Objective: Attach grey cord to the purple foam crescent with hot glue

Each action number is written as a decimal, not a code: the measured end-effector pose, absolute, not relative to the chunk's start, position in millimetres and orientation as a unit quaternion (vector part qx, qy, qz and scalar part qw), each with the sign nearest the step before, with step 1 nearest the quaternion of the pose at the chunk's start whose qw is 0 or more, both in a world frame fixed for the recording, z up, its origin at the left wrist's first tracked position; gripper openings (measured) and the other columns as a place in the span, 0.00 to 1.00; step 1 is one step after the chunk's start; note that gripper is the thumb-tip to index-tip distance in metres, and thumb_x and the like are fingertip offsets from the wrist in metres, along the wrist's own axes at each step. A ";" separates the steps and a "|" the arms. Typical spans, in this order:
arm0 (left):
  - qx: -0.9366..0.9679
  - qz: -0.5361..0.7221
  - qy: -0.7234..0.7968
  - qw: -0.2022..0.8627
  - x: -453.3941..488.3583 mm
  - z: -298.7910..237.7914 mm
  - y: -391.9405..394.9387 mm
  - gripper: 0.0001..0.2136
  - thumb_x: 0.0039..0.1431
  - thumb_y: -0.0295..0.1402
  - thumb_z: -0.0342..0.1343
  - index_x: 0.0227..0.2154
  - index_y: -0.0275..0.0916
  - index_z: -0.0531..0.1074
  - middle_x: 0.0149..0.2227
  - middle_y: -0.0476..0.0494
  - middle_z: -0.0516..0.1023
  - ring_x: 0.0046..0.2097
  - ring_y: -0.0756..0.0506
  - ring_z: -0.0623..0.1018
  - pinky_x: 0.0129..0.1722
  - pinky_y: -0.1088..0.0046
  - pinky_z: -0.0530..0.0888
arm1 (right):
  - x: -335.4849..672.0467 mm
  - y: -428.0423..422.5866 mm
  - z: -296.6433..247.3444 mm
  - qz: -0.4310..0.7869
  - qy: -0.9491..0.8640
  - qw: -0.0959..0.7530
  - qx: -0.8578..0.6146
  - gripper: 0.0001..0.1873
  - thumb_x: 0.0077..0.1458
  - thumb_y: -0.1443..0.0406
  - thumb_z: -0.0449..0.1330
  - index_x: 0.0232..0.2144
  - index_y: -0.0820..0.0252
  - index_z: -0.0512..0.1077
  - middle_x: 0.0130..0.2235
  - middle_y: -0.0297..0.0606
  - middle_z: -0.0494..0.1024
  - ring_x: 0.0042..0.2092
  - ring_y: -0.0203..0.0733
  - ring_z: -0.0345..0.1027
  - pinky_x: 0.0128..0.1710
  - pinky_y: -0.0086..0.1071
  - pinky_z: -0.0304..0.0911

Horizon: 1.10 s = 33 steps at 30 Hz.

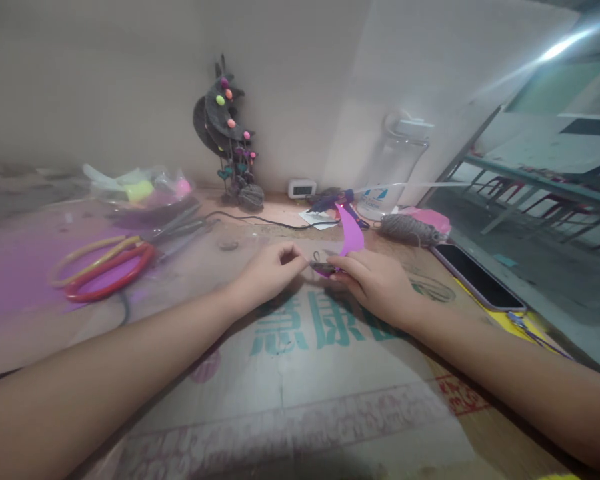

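My left hand (273,267) and my right hand (375,283) meet over the cardboard-covered table (300,387). Both are closed in a pinch on a purple foam strip (351,232) that curves upward from between the fingertips. A bit of grey yarn (317,257) loops at the strip's lower end, between the two hands. Exactly how the yarn is fixed to the strip is too small to make out.
Red and yellow scissors (105,267) lie on a purple sheet (10,273) at the left. A clear bag of bright pieces (140,190), a dark crescent ornament with pompoms (225,127), a water bottle (395,167), a grey yarn ball (410,230) and a phone (475,277) stand around.
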<state>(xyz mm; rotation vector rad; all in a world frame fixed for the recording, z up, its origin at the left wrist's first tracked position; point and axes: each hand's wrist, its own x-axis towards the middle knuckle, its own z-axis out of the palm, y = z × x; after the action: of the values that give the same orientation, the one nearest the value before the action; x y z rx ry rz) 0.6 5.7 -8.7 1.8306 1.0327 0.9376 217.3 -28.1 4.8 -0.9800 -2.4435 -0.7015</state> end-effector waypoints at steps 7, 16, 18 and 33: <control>0.722 0.365 0.416 0.417 1.6 -5.6 4.3 0.10 0.55 0.38 0.52 0.24 0.38 0.67 0.18 0.55 0.66 0.21 0.52 0.64 0.23 0.76 0.61 | 219.0 -27.1 2.7 -0.255 -0.878 0.204 -0.351 0.16 0.65 0.60 0.48 0.40 0.62 0.72 0.32 0.42 0.78 0.31 0.40 0.67 0.30 0.32 0.54; 0.720 0.384 0.416 0.401 1.8 -5.4 4.6 0.09 0.55 0.37 0.53 0.24 0.38 0.66 0.21 0.53 0.68 0.25 0.51 0.67 0.27 0.75 0.63 | 218.7 -28.4 6.9 -0.227 -0.879 0.241 -0.343 0.17 0.66 0.60 0.47 0.41 0.64 0.72 0.31 0.42 0.77 0.31 0.40 0.68 0.30 0.31 0.58; 0.717 0.399 0.415 0.393 1.6 -5.6 5.6 0.09 0.55 0.36 0.52 0.24 0.38 0.67 0.23 0.52 0.70 0.27 0.50 0.68 0.29 0.75 0.64 | 217.3 -32.0 8.7 -0.210 -0.884 0.263 -0.325 0.17 0.65 0.60 0.48 0.43 0.66 0.71 0.31 0.42 0.77 0.32 0.40 0.69 0.30 0.31 0.60; 0.690 0.483 0.398 0.365 -0.7 -5.9 6.8 0.08 0.59 0.37 0.52 0.30 0.37 0.69 0.29 0.50 0.71 0.32 0.49 0.70 0.34 0.74 0.66 | 218.8 -27.1 11.4 0.081 -0.786 0.342 -0.509 0.18 0.59 0.54 0.53 0.26 0.60 0.70 0.24 0.34 0.72 0.26 0.36 0.63 0.26 0.29 0.56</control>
<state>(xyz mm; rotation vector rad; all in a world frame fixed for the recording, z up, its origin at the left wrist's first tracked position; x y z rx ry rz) -0.7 6.8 -5.9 1.7737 1.0225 1.2420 218.8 -27.1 11.4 -1.3236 -2.0441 0.2111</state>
